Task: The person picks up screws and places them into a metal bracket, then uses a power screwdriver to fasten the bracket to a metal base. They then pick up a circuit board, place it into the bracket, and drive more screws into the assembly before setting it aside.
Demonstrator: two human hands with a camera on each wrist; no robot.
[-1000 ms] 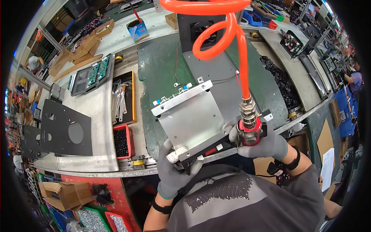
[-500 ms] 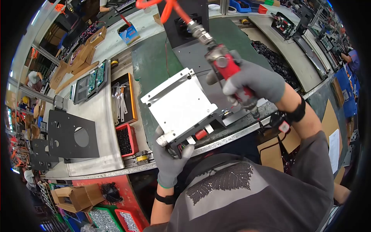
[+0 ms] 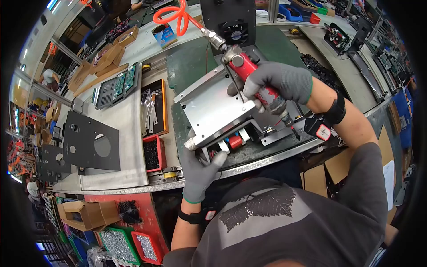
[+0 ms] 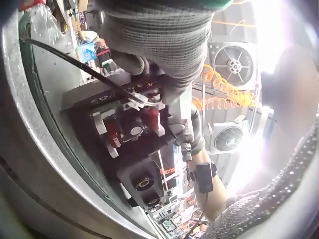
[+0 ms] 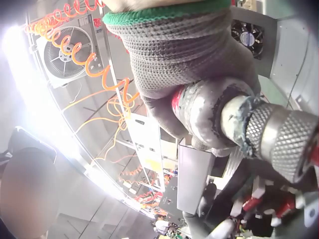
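My gloved left hand [image 3: 199, 173] grips the near left corner of a silver sheet-metal bracket [image 3: 215, 107]. The bracket is tilted, and red and white electrical parts [image 3: 235, 141] show under its near edge. The left wrist view shows these red parts [image 4: 114, 134] close below the gloved fingers. In my gloved right hand [image 3: 287, 84] is a red air screwdriver [image 3: 244, 67], fingers wrapped round its body beside the bracket's right side. Its bit points down and right, clear of the bracket. Behind the bracket stands a dark panel with a fan [image 3: 235, 33].
An orange coiled air hose [image 3: 182, 20] runs to the screwdriver. Left of the green work surface [image 3: 187, 66] are a tray of metal strips [image 3: 151, 113] and a red bin of black parts [image 3: 153, 153]. Dark cut-out panels [image 3: 91, 142] stand farther left; a metal edge borders the front.
My right hand has drawn the screwdriver from upright at the bracket's right end to a slant, bit toward me. The bracket has tipped, exposing the red and white parts; my left hand keeps its grip.
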